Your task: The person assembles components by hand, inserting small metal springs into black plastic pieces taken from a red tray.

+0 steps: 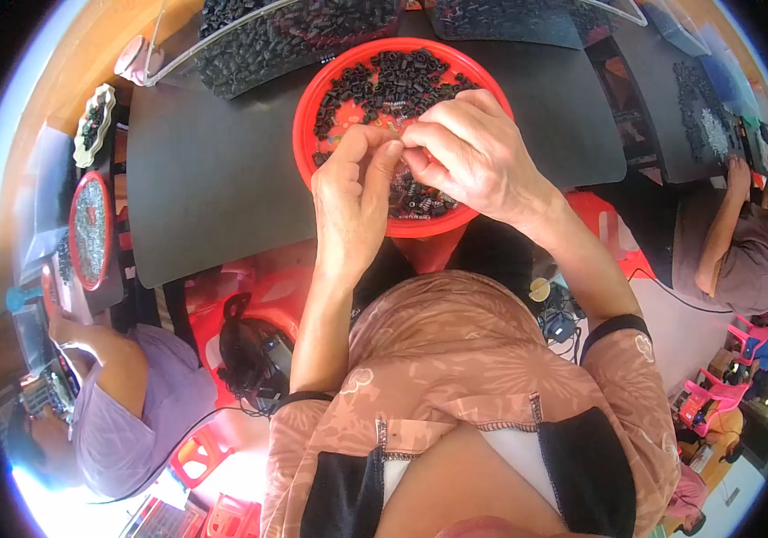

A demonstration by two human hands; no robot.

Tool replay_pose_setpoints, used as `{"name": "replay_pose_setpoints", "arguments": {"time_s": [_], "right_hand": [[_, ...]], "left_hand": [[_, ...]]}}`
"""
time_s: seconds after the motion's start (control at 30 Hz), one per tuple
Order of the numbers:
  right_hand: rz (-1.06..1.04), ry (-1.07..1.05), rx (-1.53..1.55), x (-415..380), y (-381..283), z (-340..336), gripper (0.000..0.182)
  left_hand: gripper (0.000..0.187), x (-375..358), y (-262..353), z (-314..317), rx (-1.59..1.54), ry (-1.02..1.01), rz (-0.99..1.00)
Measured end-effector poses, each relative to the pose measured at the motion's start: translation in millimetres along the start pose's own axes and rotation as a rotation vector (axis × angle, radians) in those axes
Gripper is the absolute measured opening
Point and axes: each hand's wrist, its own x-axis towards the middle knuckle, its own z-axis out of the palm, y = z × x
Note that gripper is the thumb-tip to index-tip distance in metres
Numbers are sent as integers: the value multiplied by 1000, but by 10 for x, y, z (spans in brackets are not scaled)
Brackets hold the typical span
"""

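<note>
A round red tray [302, 134] lies at the edge of the dark table, with small black parts [402, 76] heaped toward its far side. More small parts, black and clear, [420, 199] are on the near side. Over the middle of the tray my left hand [354, 184] and my right hand [469, 148] meet fingertip to fingertip. Both are pinched closed, and whatever is between the fingers is too small and hidden to name.
Clear bins of black parts [267, 49] stand behind the tray on the dark table [214, 179]. At the left, a person [133, 394] sits by a red-rimmed tray [108, 229]; another person [733, 242] works at the right.
</note>
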Motion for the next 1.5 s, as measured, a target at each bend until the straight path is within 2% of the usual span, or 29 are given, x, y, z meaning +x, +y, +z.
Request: {"name": "replay_pose_setpoints", "arguments": {"time_s": [0.07,0.17,0.2,0.3,0.4,0.53,0.63,0.67,0.87,1.07,1.1,1.17,1.2,1.3,1.4,1.5], "right_hand": [[37,15,60,21,-8,32,11],[480,-25,501,-94,-29,-130,16],[493,5,554,-112,-6,-117,19],[815,-295,881,-145,-12,-216,24],[861,-236,1135,-187,-15,-227,28],[915,-281,1295,-269,-48,-241,29],[893,-393,1243,-278,-103,-279,32],[918,-410,1334,-273,-118,-294,31],[927,-261,1556,-354,-164,-273,28],[917,-232,1464,-400,-113,-268,21],[844,-161,1297,-408,-126,-234,19],[691,-28,967,-418,-180,-136,14],[560,7,699,-399,-164,-111,12],[443,91,455,-356,-195,-42,11],[450,145,397,-361,-143,-54,11],[541,178,418,-394,-42,-146,13]], "left_hand": [[9,18,-57,-39,-20,38,19],[9,-9,8,111,-33,74,0],[7,-15,17,143,48,101,74],[5,-33,42,249,271,172,293],[12,-69,31,279,448,223,500],[16,-184,-47,297,459,247,682],[16,-272,-114,321,426,273,657],[16,-268,-107,329,455,292,694],[12,-236,-137,399,317,273,696],[7,-287,-172,419,306,242,564],[8,-294,-179,426,294,250,524],[10,-293,-135,444,149,224,282],[12,-288,-105,440,78,212,162],[7,-211,-52,388,190,198,123],[10,-109,-80,278,257,205,132],[14,28,-5,170,184,204,17]]}}
